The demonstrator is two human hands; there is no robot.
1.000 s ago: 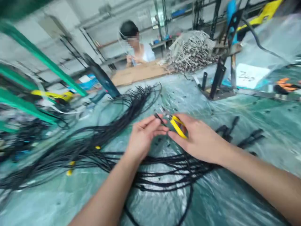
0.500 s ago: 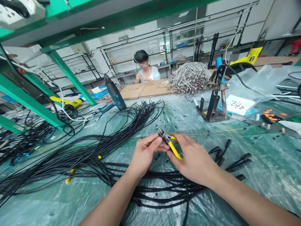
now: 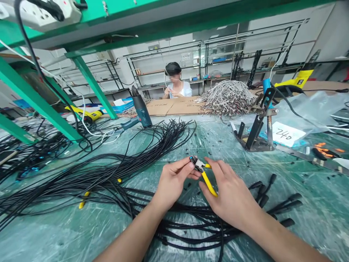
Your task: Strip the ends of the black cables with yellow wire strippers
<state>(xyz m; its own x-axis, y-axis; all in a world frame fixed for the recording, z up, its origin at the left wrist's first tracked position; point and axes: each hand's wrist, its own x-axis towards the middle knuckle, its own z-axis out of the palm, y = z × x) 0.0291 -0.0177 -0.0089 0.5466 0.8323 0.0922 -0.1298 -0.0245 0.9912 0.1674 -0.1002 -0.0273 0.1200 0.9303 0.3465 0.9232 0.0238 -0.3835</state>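
Observation:
My left hand [image 3: 173, 182] is closed, with thumb and forefinger pinching the small black end of a cable [image 3: 192, 159]. My right hand [image 3: 231, 194] is wrapped loosely about the diagonal cutters [image 3: 209, 183], whose yellow handles are spread apart. The metal jaws of the cutters meet the black end at my left fingertips; whether they bite into it I cannot tell. Beneath both hands runs a bundle of black cables [image 3: 188, 238], with thick black connectors [image 3: 285, 203] at its right side. A larger bundle of thin black cables [image 3: 114, 171] spreads out to the left.
A heat gun [image 3: 141, 112] stands nozzle up behind the cables. At the right are a metal stand [image 3: 256, 134] and a paper marked 240 [image 3: 289, 134]. Across the table a person [image 3: 177, 85] sits beside a heap of pale wires [image 3: 229, 96]. Green shelf posts [image 3: 95, 87] rise at left.
The view has shifted slightly, so everything sits further right. The cutters' jaws have turned a little at my left fingertips. Both hands keep their holds.

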